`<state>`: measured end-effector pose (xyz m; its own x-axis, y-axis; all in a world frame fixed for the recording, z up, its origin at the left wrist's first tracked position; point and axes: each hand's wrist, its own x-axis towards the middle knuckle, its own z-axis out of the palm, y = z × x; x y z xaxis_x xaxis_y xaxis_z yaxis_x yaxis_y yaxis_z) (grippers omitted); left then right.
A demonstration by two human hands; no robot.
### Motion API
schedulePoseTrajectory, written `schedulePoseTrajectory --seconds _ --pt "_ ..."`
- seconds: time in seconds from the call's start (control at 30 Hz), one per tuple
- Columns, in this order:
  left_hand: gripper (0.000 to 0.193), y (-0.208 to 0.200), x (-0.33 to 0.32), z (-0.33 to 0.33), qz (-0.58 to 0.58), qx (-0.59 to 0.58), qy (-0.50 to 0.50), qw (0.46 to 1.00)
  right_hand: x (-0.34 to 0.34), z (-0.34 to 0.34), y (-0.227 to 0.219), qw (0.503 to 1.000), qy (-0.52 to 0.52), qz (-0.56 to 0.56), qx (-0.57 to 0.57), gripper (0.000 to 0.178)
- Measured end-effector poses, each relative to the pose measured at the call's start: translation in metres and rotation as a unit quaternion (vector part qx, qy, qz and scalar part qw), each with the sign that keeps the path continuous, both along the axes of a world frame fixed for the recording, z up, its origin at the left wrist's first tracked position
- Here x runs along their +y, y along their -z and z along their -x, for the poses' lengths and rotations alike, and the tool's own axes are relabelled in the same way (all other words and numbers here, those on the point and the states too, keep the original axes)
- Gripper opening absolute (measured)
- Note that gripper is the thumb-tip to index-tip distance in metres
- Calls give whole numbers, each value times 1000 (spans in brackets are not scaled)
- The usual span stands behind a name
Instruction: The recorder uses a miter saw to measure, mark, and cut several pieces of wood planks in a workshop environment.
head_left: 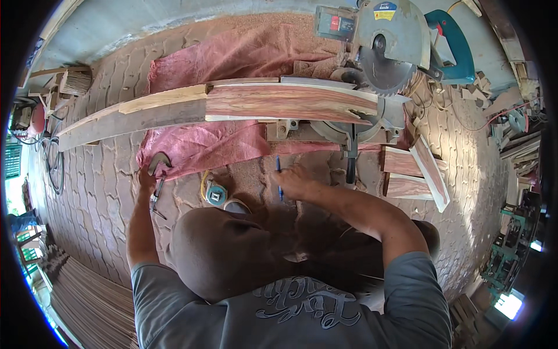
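Observation:
My left hand (146, 179) is closed around a C-clamp (160, 158), whose curved jaw sticks up above the fingers while its screw end hangs below. In my closed right hand (295, 180) is a blue pen (281, 192), with both ends showing past the fingers. Beyond both hands, a red-grained wood board (290, 102) lies across the base of a miter saw (395, 43). Between my hands, a teal tape measure (216, 195) rests on the ground beside my foot.
The saw's toothed blade (386, 70) is raised above the board's right end. A long fence plank (133, 121) runs left from the saw. Pink sheeting (203, 148) and sawdust cover part of the paving. Wood offcuts (430, 171) lie at the right.

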<state>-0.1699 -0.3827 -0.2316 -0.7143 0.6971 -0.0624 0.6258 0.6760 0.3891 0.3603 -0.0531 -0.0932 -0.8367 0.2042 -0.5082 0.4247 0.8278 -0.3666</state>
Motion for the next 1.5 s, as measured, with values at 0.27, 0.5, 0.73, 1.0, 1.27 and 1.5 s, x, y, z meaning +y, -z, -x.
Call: schedulePoseTrajectory --seconds 0.27,0.5,0.73,1.0,1.27,1.5 --pt "49 -28 16 31 225 28 77 971 18 -23 18 997 -10 -78 -20 31" --pt "8 -14 -13 -51 -146 164 239 946 15 -23 26 996 14 -81 16 49" --pt "20 -126 22 -119 -47 -43 -30 998 19 -20 30 997 34 -63 2 61" --pt "16 -265 146 -147 -265 -364 -18 893 -2 28 -14 982 110 100 120 58" --pt "18 -253 258 -136 -237 -362 -55 900 -54 132 -7 850 339 333 228 65" --pt "17 -248 275 -121 -211 -370 -60 903 -83 173 -4 890 329 143 280 65"
